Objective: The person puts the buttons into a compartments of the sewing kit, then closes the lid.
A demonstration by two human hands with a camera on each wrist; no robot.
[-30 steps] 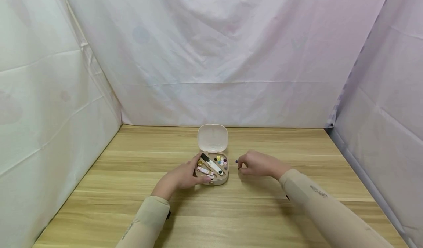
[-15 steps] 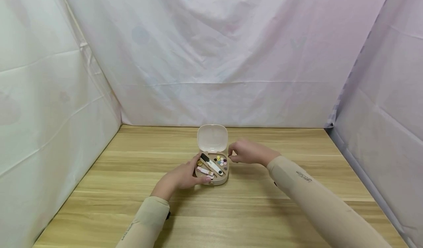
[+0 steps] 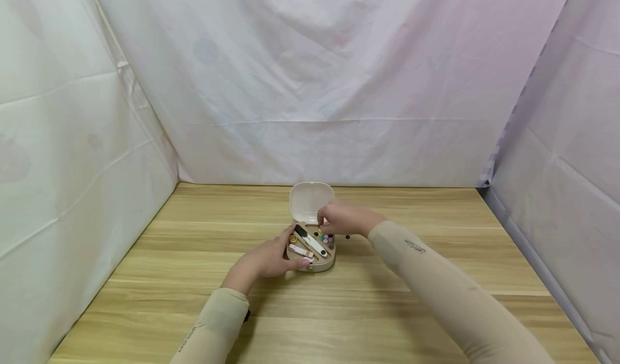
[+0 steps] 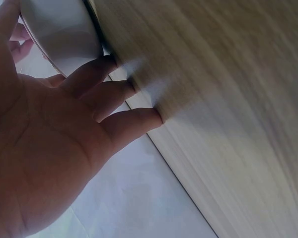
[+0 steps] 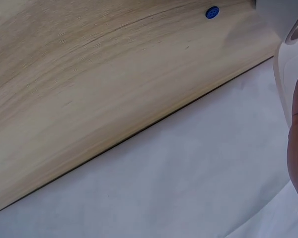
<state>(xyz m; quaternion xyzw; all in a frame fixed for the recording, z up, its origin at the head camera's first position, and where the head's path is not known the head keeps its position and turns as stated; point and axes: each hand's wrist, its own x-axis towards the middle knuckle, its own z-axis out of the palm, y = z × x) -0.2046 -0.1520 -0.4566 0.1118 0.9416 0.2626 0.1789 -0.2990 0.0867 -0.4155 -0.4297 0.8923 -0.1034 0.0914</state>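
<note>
A small cream sewing box [image 3: 319, 267] stands on the table with its lid [image 3: 310, 201] raised. My left hand [image 3: 268, 256] holds its left side, thumb along the front and index finger at the back corner. In the left wrist view, the other fingers [image 4: 131, 124] spread down to the wood. My right hand [image 3: 346, 218] is over the box's back right, thumb and index finger pinched on a small dark button, mostly hidden. Colourful buttons [image 3: 325, 239] lie in the right compartment, beside white-handled scissors [image 3: 315, 244] with a dark end. On the table, a blue button [image 5: 212, 12] lies right of the box.
Also in the box are a pink-and-white strip [image 3: 301, 251] and a round yellow piece [image 3: 293, 239]. The wooden table [image 3: 218, 208] runs back to a white cloth wall [image 3: 310, 84], with more cloth at both sides.
My right hand has lifted from the table right of the box and moved left over its back right, carrying the small button. The left hand and box have stayed put.
</note>
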